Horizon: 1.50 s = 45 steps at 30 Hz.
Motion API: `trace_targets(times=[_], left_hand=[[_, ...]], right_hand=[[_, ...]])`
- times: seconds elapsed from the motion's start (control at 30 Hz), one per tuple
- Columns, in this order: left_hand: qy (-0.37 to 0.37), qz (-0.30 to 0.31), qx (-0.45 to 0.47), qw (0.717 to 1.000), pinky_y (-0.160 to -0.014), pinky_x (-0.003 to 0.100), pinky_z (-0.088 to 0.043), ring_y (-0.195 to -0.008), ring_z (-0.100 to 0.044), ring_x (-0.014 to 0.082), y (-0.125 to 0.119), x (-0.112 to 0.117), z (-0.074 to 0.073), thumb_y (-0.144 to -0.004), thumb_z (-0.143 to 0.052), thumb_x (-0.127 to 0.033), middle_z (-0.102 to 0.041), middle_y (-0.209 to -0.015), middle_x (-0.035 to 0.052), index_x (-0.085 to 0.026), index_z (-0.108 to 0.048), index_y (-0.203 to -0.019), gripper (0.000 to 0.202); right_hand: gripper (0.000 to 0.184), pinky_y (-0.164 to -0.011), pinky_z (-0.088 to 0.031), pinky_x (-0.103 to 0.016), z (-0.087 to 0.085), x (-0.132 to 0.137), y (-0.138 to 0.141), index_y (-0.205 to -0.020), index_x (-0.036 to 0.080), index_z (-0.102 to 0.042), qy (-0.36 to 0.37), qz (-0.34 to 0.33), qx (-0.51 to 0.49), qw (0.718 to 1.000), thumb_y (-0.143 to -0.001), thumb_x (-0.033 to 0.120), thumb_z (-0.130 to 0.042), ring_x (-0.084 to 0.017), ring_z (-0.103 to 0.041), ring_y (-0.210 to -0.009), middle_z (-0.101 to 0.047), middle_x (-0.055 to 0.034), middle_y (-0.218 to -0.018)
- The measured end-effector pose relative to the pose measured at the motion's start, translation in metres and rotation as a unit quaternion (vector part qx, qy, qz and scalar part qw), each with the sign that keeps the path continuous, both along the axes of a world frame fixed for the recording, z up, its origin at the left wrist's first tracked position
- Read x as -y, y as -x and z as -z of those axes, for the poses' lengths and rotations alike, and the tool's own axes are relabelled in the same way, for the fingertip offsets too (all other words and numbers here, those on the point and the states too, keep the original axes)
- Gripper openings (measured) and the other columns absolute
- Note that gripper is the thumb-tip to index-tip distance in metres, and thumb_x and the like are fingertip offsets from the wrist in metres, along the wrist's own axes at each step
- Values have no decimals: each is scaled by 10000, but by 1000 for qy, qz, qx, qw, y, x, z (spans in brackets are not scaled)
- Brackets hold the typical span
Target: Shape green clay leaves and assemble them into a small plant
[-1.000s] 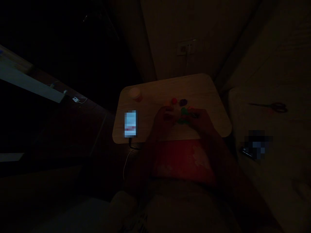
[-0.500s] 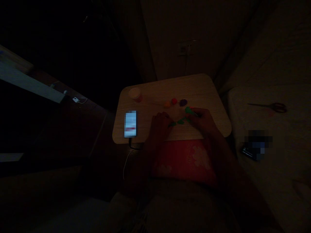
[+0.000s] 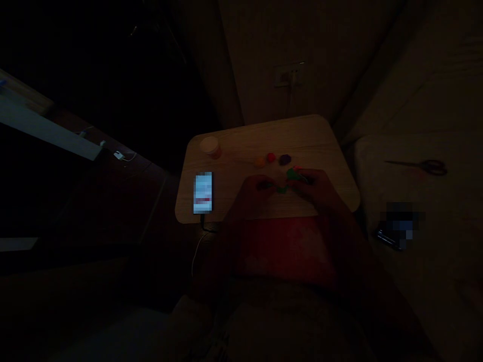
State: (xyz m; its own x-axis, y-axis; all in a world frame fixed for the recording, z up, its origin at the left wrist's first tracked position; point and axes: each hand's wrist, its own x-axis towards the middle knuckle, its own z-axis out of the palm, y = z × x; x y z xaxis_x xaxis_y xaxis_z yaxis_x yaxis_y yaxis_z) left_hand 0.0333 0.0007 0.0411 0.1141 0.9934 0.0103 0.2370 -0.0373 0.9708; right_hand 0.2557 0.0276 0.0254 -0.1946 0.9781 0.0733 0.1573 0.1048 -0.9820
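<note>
The scene is very dark. My right hand [image 3: 315, 187] has its fingers closed around a green lump of modelling clay [image 3: 293, 174], with a reddish bit showing just behind it. Close to its left, my left hand [image 3: 257, 188] is pinched on a small green piece of clay [image 3: 269, 185]. Between the two hands, low over the table or on it, is another green clay piece [image 3: 281, 190]; I cannot tell whether it touches either hand. Beyond the hands lie an orange clay lump [image 3: 259, 162], a red clay ball [image 3: 270, 157] and a purple clay lump [image 3: 285, 159].
The small wooden table [image 3: 234, 146] holds a lidded tub [image 3: 210, 147] at back left and a lit phone [image 3: 203, 193] on a cable at front left. To the right, scissors [image 3: 432, 166] and a dark device [image 3: 392, 237] lie on a pale surface.
My left hand has lifted slightly from the tabletop and now pinches the small green piece, which was lower before. My right hand has barely moved and keeps the green lump.
</note>
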Motion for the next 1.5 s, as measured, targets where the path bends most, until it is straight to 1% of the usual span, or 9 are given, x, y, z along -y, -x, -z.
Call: trace_targets(times=[0.2,0.37,0.57,0.7,0.87,1.1,1.27,1.37,1.5], left_hand=[[11,-8,45,999,-698,271,-537,-719,-686,160,-7,-4,6,-713,-878,-287,-783,-807,30,-195,-793,-802,154],[23,4,63,998,-758,271,-554,-789,-720,162,-15,-5,9,-737,-873,-288,-796,-879,40,-185,-784,-847,174],[18,-2,84,996,-761,280,-560,-790,-717,162,-18,-4,10,-693,-915,-328,-786,-879,41,-182,-764,-850,263],[19,-8,89,996,-763,285,-560,-791,-713,162,-20,-2,9,-702,-909,-330,-779,-878,33,-184,-749,-841,258],[21,-18,93,995,-765,281,-556,-782,-696,154,-22,0,6,-714,-907,-318,-759,-864,18,-191,-737,-843,249],[15,-27,81,996,-696,248,-517,-723,-636,127,-24,0,3,-684,-931,-411,-698,-790,-3,-186,-671,-784,358],[18,-31,120,992,-703,241,-510,-744,-633,125,-22,-1,6,-643,-946,-364,-679,-812,-11,-191,-635,-838,406],[8,-17,134,991,-715,240,-513,-769,-645,131,-20,-1,7,-646,-942,-340,-683,-826,-10,-193,-622,-855,409],[14,-3,125,992,-736,247,-514,-795,-657,141,-18,-2,7,-627,-954,-352,-696,-846,-8,-193,-622,-887,451]], right_hand=[[278,-653,-512,-305,-6,6,1,-845,227,-830,25,-6,-11,1000,-687,449,-885,-216,-667,-779,-767,-43,-867],[212,-641,-483,-296,-7,5,4,-750,222,-811,15,-12,-8,1000,-714,428,-849,-191,-631,-739,-724,-23,-798],[216,-642,-490,-302,-7,4,8,-748,226,-801,12,1,-9,1000,-680,423,-854,-199,-630,-749,-716,-24,-786],[236,-591,-465,-292,-9,5,10,-743,216,-780,23,16,-21,999,-680,431,-854,-185,-614,-697,-702,-22,-760],[226,-597,-459,-294,-13,7,12,-737,217,-771,16,19,-20,999,-678,419,-855,-186,-614,-702,-702,-22,-769],[298,-519,-354,-274,-13,9,17,-718,202,-767,16,39,-14,999,-661,477,-866,-137,-491,-594,-619,0,-683],[300,-518,-326,-274,-14,10,19,-710,199,-766,24,25,-9,999,-649,472,-876,-133,-458,-586,-584,5,-649],[289,-526,-329,-277,-12,10,20,-724,199,-777,31,23,-8,999,-650,461,-872,-139,-466,-599,-588,-1,-658],[279,-565,-381,-279,-11,9,20,-727,200,-781,17,20,5,1000,-669,461,-863,-153,-515,-648,-615,-6,-703]])
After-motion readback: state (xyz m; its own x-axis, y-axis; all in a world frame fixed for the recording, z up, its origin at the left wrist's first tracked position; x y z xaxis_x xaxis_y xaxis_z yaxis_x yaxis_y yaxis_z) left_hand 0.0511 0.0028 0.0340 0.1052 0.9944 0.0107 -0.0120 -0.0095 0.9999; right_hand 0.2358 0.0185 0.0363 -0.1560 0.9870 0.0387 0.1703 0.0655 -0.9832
